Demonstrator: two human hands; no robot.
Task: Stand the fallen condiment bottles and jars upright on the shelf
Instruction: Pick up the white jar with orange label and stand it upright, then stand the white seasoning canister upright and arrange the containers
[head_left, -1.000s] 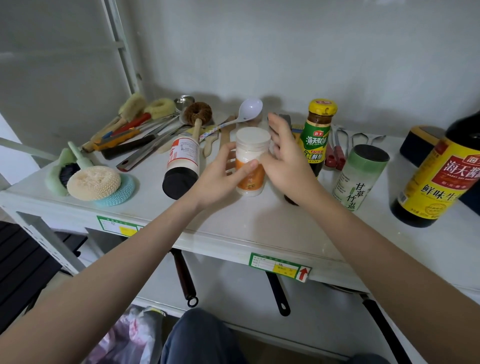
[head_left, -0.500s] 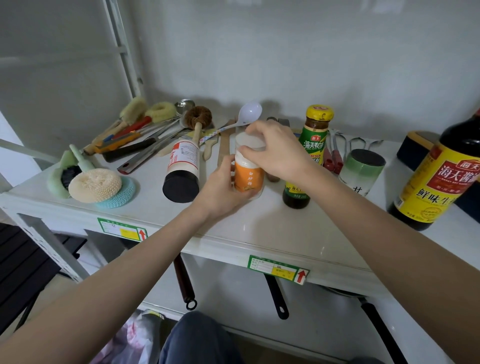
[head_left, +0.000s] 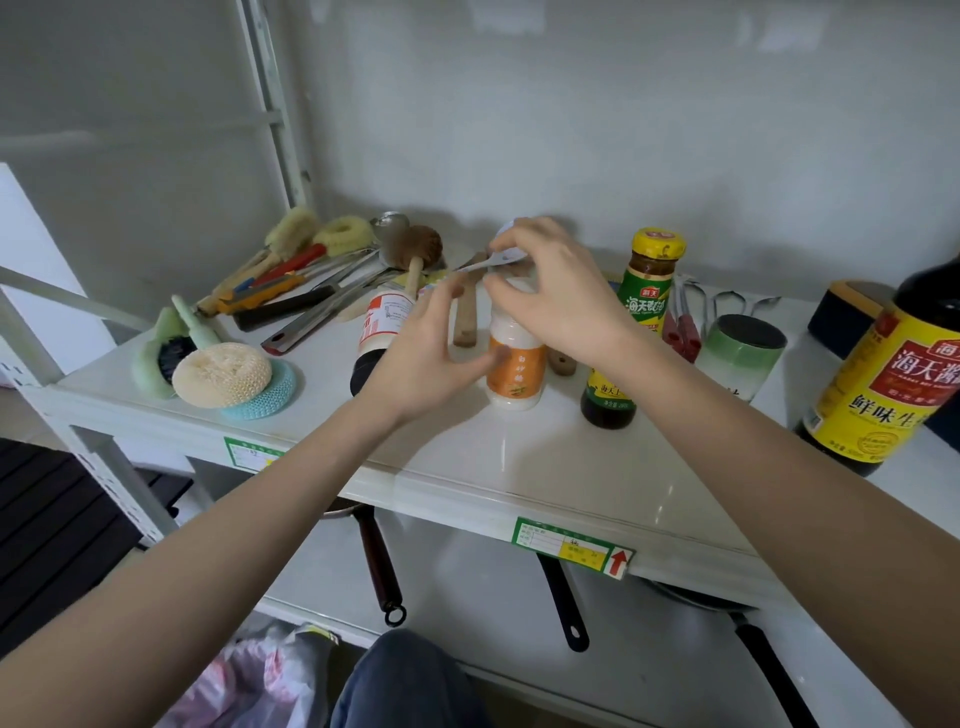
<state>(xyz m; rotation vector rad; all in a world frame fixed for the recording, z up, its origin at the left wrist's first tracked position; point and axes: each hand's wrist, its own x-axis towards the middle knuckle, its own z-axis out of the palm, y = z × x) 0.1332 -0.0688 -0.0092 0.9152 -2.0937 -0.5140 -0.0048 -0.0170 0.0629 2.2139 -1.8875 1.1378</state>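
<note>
The small jar (head_left: 515, 364) with the orange label stands straight up near the middle of the white shelf (head_left: 545, 467). The right hand (head_left: 558, 299) sits over its top with fingers curled down around the lid. The left hand (head_left: 434, 358) is just beside the jar with fingers spread, and its thumb is at the jar's side; I cannot tell if it touches. Left of the jar a bottle with a white label (head_left: 382, 332) lies on its side. On the right a dark sauce bottle with a yellow cap (head_left: 639, 332) and a green label stands up. Past it are a green tub with a black lid (head_left: 740, 358) and a big dark bottle with a red and yellow label (head_left: 893, 374) in Chinese writing. Brushes (head_left: 291, 270) and round scrubbers (head_left: 223, 376) sit at the left end. The shelf's front edge has green and yellow tags, one with a red arrow (head_left: 571, 551). Pan handles (head_left: 382, 566) hang below. The wall (head_left: 571, 104) behind is plain and pale.
</note>
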